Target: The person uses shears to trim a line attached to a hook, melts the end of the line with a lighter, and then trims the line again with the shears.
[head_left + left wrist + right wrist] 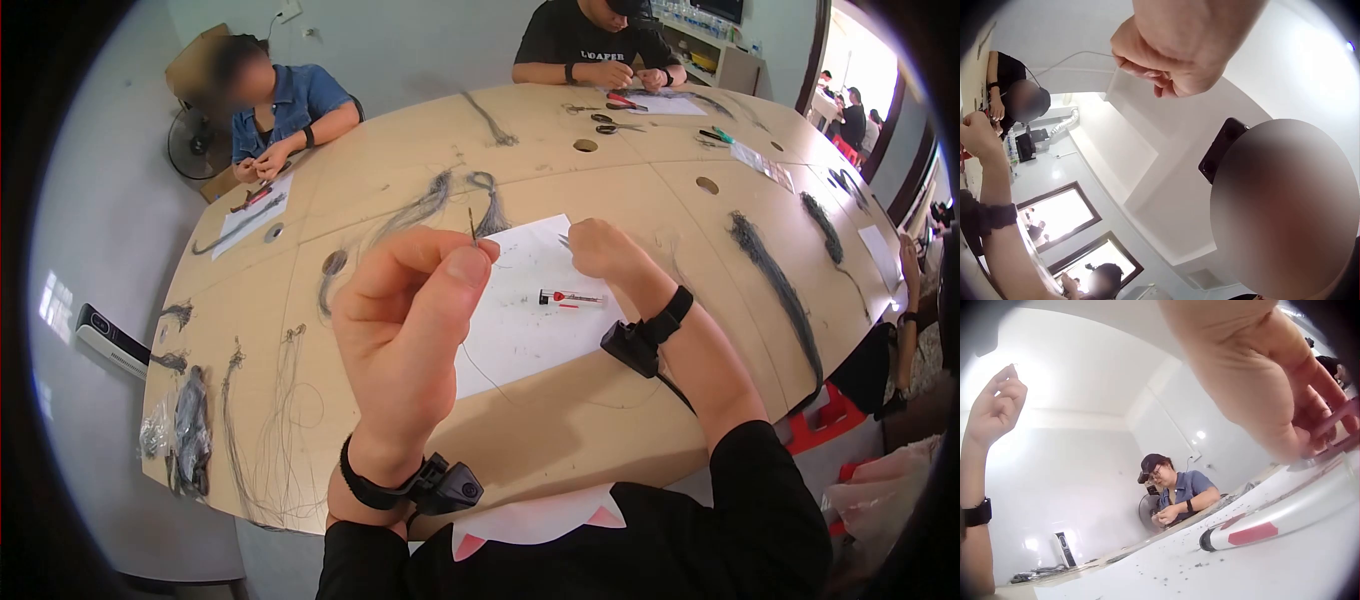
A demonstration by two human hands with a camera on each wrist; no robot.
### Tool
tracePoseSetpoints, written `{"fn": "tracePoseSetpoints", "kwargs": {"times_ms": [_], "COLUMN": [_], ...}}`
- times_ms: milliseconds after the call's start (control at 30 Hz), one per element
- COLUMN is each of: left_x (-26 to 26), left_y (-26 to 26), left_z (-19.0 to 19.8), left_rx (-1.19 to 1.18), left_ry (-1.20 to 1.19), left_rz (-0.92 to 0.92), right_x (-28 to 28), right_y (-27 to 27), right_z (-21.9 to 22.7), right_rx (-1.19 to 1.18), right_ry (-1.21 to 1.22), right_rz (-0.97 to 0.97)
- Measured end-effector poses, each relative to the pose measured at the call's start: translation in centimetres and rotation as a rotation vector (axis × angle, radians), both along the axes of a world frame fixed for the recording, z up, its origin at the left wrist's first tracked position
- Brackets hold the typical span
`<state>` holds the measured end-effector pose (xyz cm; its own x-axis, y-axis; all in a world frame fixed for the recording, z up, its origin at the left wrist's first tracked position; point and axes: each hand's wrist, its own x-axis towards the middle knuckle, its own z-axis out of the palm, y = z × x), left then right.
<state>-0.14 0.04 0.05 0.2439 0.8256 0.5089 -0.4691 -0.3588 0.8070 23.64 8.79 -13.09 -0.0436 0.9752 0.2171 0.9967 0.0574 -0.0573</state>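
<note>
My left hand [405, 320] is raised over the near side of the table, its thumb and forefinger pinching a thin dark strand [472, 222] whose short end sticks up above the fingertips. A fine thread hangs below that hand across the white paper [510, 340]. At the paper's far right edge, my right hand [603, 250] grips scissors; their pale blades [565, 241] show past the fingers, and the right wrist view shows pinkish handles [1335, 428]. A clear tube [572, 298] with a red label lies on the paper near the right hand.
Dark specks dot the paper. Bundles of grey fibre [490, 205] lie beyond it, with more bundles [775, 290] to the right and loose strands [285, 400] to the left. Two people [290, 110] work across the table, with pliers [625, 101] and scissors [612, 125] near the far one.
</note>
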Motion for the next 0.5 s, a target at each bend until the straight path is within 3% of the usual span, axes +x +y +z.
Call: {"fn": "tracePoseSetpoints", "kwargs": {"times_ms": [33, 167, 233, 267, 333, 433, 500], "left_x": [-0.2, -0.1, -0.1, -0.1, 0.0, 0.1, 0.2], "left_y": [0.1, 0.1, 0.2, 0.2, 0.3, 0.2, 0.1], "left_z": [-0.1, -0.2, -0.1, -0.2, -0.2, -0.3, -0.3], "left_rx": [0.001, 0.019, 0.026, 0.022, 0.049, 0.049, 0.051], "left_ry": [-0.029, -0.022, -0.014, -0.013, -0.008, -0.012, -0.009], "left_rz": [-0.071, -0.058, -0.064, -0.065, -0.049, -0.026, -0.008], "right_x": [0.0, -0.5, -1.8, -2.3, -3.7, -6.6, -7.9], "right_y": [0.2, 0.2, -1.3, -1.7, -2.9, -7.3, -9.3], "right_z": [0.1, 2.6, 6.4, 7.2, 8.8, 12.1, 12.6], "right_rx": [-0.001, 0.091, -0.166, -0.169, -0.074, -0.026, 0.356], "right_ry": [0.035, 0.159, 0.917, 0.919, 1.455, 1.468, 1.107], "right_rz": [0.006, 0.026, 0.039, 0.036, 0.305, 0.348, 0.477]}}
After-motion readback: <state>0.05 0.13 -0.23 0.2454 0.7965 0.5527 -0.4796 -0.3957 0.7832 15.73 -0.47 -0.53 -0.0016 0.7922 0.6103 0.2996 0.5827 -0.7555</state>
